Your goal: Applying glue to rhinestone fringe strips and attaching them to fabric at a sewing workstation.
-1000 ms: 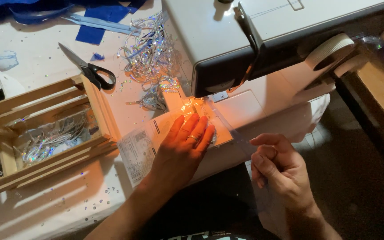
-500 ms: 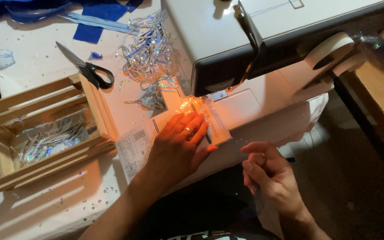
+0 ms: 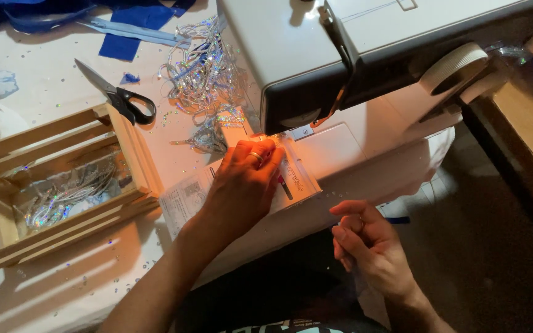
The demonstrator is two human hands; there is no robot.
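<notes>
The right hand (image 3: 368,250) has dropped back off the table's front edge, fingers loosely curled, seemingly empty; left hand (image 3: 245,182) pressed flat beside the sewing machine (image 3: 340,55) needle. Keep fingertips clear there.

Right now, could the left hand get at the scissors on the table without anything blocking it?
Probably yes. The left hand lies flat on the sewing machine bed under the lamp, and the scissors lie in the open up and to its left. Only the corner of the wooden crate and the tangle of shiny trim flank that path.
</notes>
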